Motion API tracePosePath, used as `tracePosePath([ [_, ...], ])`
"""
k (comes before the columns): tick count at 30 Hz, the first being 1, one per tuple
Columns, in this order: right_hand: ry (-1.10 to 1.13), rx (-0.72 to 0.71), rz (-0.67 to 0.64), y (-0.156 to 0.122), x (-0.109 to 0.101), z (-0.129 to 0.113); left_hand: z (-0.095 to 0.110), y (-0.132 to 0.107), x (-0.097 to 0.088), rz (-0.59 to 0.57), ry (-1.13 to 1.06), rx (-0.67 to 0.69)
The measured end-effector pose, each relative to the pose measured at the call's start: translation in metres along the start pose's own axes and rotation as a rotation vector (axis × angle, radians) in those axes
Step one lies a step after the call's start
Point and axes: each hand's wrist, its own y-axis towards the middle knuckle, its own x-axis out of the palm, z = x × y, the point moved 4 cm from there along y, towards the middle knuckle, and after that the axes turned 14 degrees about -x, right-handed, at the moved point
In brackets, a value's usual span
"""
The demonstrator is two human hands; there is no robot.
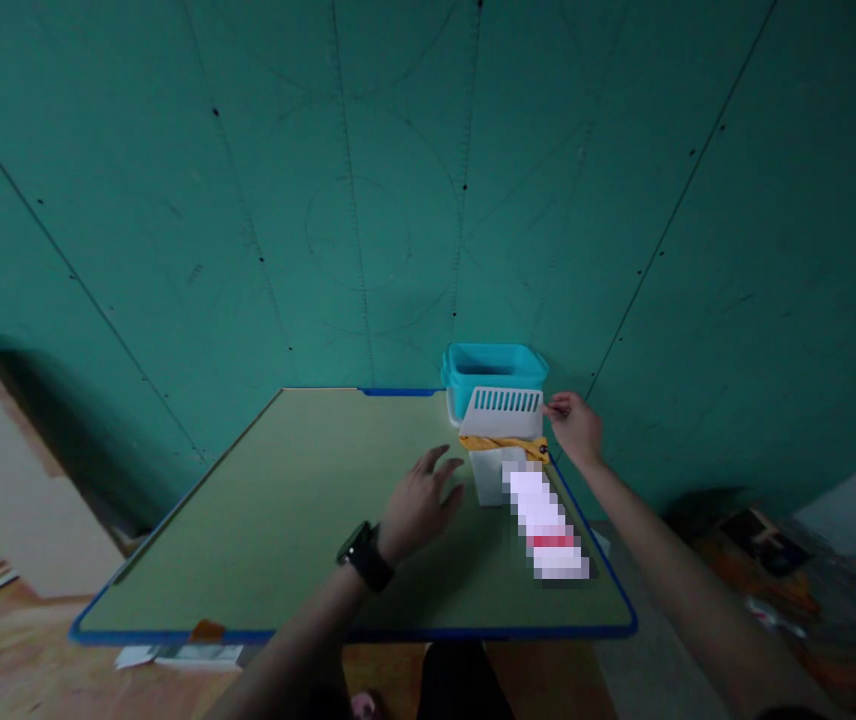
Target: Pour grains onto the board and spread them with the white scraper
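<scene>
My left hand [419, 505], with a dark watch on the wrist, hovers over the table. Its fingers are spread and hold nothing, just left of a white plastic holder [494, 480] with a row of slots along its top panel. A yellow band [499, 443] with a small dark round piece at its right end lies across the holder. My right hand [576, 428] is at the holder's upper right edge. Its fingertips are pinched together; what is between them, if anything, is too small to make out.
Behind the holder, against the green wall [398, 220], stands a turquoise bin [495, 380]. A blurred-out white sheet with a red stripe [548, 525] lies on the table's right side. The green tabletop [285, 500] has a blue edge. Boards lean at the left.
</scene>
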Motion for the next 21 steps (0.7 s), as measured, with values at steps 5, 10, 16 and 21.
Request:
tracePosePath([
  [5, -0.321, -0.351, -0.450, -0.021, 0.021, -0.052, 0.000, 0.087, 0.028, 0.038, -0.087, -0.117],
  [10, -0.378, -0.407, -0.729, -0.028, 0.058, -0.075, -0.016, 0.131, 0.046, 0.086, -0.109, -0.250],
  [16, -0.264, -0.343, -0.664, -0.018, 0.067, -0.068, -0.027, 0.142, 0.055, 0.059, -0.141, -0.231],
  [21, 0.133, -0.223, -0.526, -0.005, 0.055, -0.051, -0.031, 0.143, 0.058, 0.041, -0.178, -0.230],
])
